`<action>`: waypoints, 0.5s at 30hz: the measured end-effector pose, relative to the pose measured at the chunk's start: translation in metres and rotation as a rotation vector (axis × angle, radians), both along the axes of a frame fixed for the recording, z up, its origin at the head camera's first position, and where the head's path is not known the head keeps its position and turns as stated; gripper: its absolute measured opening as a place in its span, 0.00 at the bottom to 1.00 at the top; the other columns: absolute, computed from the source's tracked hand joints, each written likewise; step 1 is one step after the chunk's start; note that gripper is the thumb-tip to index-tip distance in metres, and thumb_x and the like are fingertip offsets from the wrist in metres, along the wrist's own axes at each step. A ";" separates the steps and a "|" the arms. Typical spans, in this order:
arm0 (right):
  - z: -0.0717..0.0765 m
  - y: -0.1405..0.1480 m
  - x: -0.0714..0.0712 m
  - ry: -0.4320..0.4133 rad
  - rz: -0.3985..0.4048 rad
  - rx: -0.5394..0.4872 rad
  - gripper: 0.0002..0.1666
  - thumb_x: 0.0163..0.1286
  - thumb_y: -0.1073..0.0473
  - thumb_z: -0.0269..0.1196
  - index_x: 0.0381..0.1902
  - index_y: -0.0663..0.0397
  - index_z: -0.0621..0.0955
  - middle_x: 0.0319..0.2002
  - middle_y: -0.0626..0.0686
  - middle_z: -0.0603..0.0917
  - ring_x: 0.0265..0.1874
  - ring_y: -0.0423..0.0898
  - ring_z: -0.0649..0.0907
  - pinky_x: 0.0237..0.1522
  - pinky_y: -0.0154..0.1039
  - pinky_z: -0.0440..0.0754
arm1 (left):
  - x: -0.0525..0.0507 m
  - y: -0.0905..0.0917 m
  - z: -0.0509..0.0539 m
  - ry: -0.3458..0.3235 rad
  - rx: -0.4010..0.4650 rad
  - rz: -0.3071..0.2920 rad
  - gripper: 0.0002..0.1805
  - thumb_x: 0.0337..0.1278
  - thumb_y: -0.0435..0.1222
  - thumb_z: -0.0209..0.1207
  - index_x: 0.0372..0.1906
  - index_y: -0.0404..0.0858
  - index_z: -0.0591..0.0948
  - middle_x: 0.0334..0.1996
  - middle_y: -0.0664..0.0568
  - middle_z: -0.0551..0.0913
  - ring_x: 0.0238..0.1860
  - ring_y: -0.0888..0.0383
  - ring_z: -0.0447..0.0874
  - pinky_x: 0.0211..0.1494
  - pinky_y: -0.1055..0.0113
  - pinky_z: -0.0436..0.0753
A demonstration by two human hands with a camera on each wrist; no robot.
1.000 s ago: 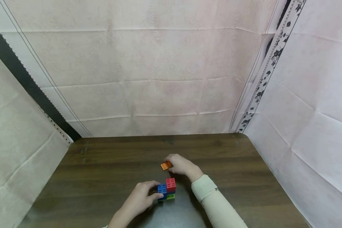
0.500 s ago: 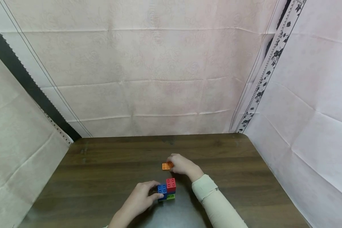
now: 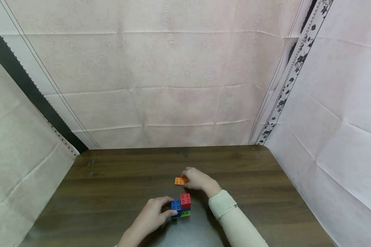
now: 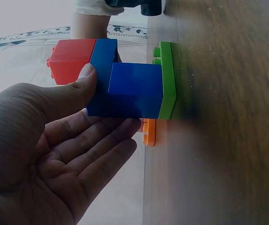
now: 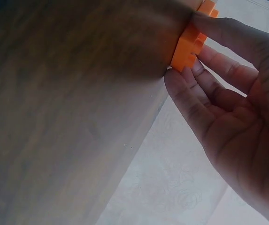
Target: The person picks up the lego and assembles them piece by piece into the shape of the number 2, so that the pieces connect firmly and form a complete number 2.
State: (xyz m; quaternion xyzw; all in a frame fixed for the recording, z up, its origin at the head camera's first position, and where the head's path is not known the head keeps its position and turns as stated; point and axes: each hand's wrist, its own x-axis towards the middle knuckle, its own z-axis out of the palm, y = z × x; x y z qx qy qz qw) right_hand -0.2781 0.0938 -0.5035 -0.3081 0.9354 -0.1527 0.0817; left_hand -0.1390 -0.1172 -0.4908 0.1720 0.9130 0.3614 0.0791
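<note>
My left hand [image 3: 156, 211] pinches a stack of toy building bricks on the table, thumb on the near side and fingers on the far side. From the bottom, the stack has a thin green brick [image 4: 169, 84], a blue brick [image 4: 136, 89], a longer blue brick [image 4: 101, 77] and a red brick [image 3: 185, 200]. Beyond the stack, my right hand [image 3: 199, 179] holds a flat orange brick [image 3: 179, 181] by its right end. In the right wrist view that orange brick [image 5: 186, 49] lies against the table, studs away from it, partly covered by the thumb.
The brown wooden table [image 3: 123, 171] extends around both hands. Pale cloth walls stand behind it [image 3: 173, 103] and along its right side [image 3: 337, 120], as well as on the left. A dark strip [image 3: 34, 92] runs down the left corner.
The orange brick has turned from slanting to nearly square with the table edge, then shifted slightly left and nearer. My right hand moved slightly with it; the left hand and stack stayed put.
</note>
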 end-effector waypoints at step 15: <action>0.002 0.000 0.002 0.023 -0.005 0.023 0.20 0.64 0.52 0.72 0.53 0.47 0.84 0.46 0.46 0.82 0.43 0.42 0.79 0.50 0.47 0.81 | 0.000 -0.001 0.000 -0.005 0.006 -0.008 0.19 0.60 0.51 0.68 0.50 0.46 0.85 0.47 0.53 0.87 0.49 0.53 0.84 0.51 0.47 0.83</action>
